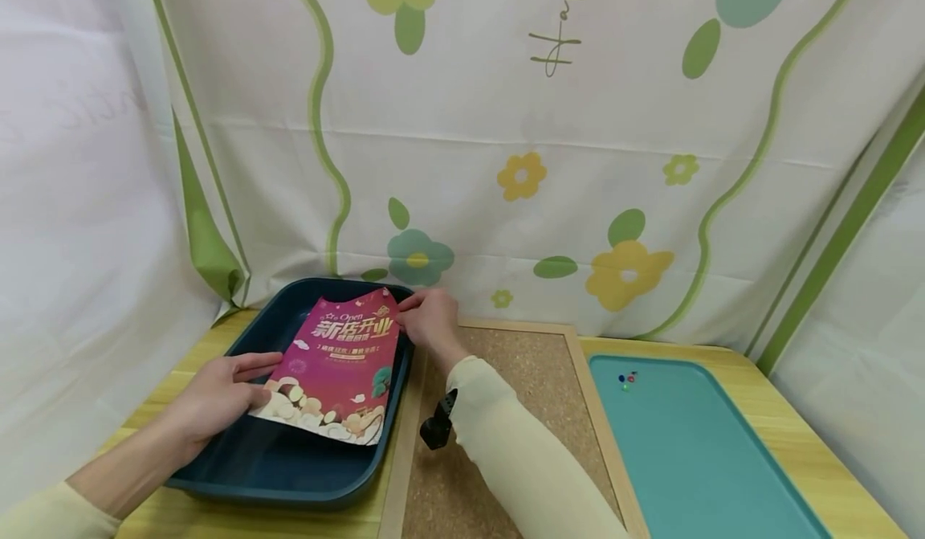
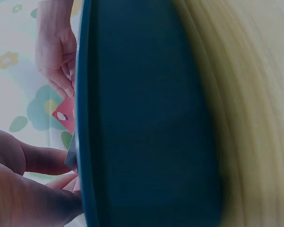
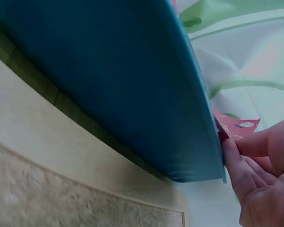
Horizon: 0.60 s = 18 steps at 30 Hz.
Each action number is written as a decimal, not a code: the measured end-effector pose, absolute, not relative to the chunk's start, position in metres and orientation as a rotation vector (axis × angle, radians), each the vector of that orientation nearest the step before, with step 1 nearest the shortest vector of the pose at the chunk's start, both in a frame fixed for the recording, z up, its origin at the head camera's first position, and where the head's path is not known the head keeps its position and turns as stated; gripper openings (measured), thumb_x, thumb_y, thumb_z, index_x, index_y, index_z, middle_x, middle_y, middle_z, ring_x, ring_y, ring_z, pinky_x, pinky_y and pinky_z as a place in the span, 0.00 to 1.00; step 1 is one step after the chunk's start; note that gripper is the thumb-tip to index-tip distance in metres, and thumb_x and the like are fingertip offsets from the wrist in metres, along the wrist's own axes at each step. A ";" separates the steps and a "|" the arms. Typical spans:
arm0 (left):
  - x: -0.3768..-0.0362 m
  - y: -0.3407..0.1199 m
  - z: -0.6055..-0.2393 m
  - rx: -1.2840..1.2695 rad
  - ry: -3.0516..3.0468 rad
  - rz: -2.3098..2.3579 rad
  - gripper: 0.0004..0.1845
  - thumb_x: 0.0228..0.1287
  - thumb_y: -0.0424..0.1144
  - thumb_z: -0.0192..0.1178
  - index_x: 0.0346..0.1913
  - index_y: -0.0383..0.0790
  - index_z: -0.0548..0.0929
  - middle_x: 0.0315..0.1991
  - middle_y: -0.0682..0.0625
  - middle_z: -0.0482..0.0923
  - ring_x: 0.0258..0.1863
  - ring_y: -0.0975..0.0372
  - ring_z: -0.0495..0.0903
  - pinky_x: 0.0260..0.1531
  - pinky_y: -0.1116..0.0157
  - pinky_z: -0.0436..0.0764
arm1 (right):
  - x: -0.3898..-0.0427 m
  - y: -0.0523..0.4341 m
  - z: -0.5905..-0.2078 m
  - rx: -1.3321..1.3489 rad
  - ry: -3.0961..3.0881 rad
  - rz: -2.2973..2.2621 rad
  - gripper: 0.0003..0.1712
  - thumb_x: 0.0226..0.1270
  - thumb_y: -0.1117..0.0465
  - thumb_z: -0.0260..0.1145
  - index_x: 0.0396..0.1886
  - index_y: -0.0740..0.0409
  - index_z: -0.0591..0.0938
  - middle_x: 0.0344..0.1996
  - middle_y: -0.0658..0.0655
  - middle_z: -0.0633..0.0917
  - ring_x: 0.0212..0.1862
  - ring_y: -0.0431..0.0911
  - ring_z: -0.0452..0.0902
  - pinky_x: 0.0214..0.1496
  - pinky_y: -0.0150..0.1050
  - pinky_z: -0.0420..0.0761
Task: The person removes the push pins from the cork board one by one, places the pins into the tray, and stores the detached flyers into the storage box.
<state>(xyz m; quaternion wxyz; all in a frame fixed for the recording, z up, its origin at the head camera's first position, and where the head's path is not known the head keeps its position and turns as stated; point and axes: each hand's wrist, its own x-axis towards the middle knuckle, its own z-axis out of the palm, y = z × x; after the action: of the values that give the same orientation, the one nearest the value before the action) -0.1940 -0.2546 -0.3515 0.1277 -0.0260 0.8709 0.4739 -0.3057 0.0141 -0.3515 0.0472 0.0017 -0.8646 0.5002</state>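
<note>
While both hands hold it, the flyer [image 1: 340, 369] lies tilted in the dark blue tray [image 1: 289, 467], its top edge propped toward the tray's far rim. The left hand [image 1: 220, 390] pinches the flyer's lower left edge, thumb on top and fingers beneath; the right hand [image 1: 429, 320] pinches the upper right corner at the tray's rim. Judging by this, the sheet is gripped but not clear of the tray, so lifting it out is left to do. The cork board [image 1: 506, 410] beside the tray is bare, and the coloured push pins [image 1: 625, 380] sit untouched in the teal tray [image 1: 694, 459] on the counter [image 1: 788, 418]. Writing on the flyer reads "Open" above large Chinese characters, 新店开业; smaller lines are illegible. The floral cloth [image 1: 549, 121] behind shows handwritten "Happ", cut off at the top.
</note>
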 end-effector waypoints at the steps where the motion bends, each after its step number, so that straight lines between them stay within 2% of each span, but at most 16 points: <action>1: -0.194 -0.255 -0.352 -0.077 2.534 1.372 0.37 0.75 0.30 0.55 0.82 0.26 0.57 0.80 0.25 0.58 0.66 0.39 0.71 0.55 0.59 0.86 | -0.306 0.012 -0.352 0.005 -2.654 1.489 0.05 0.68 0.63 0.77 0.41 0.58 0.94 0.42 0.56 0.90 0.34 0.41 0.86 0.36 0.35 0.87; 6: -0.195 -0.259 -0.357 -0.095 2.532 1.334 0.37 0.73 0.29 0.55 0.82 0.24 0.57 0.79 0.23 0.57 0.69 0.36 0.67 0.65 0.45 0.80 | -0.306 0.003 -0.353 -0.027 -2.707 1.355 0.04 0.68 0.59 0.78 0.37 0.55 0.95 0.40 0.53 0.91 0.39 0.43 0.82 0.35 0.34 0.84; 9: -0.196 -0.262 -0.361 -0.106 2.535 1.307 0.38 0.71 0.28 0.55 0.81 0.24 0.57 0.79 0.22 0.57 0.69 0.34 0.65 0.68 0.39 0.75 | -0.307 -0.001 -0.352 -0.063 -2.736 1.295 0.04 0.68 0.57 0.78 0.35 0.53 0.95 0.39 0.52 0.91 0.42 0.45 0.80 0.37 0.36 0.84; 18: -0.202 -0.266 -0.373 -0.083 2.582 1.236 0.37 0.68 0.26 0.56 0.78 0.20 0.61 0.76 0.22 0.63 0.67 0.35 0.71 0.65 0.42 0.79 | -0.308 -0.003 -0.349 -0.062 -2.795 1.185 0.06 0.68 0.57 0.77 0.32 0.53 0.94 0.36 0.52 0.91 0.42 0.46 0.79 0.39 0.38 0.83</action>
<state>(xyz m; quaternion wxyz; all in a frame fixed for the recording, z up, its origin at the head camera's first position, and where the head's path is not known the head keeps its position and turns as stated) -0.2020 -0.2657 -0.3733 0.1384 -0.0286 0.8929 0.4276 -0.3078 -0.0025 -0.3493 0.0524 -0.0204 -0.9192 0.3898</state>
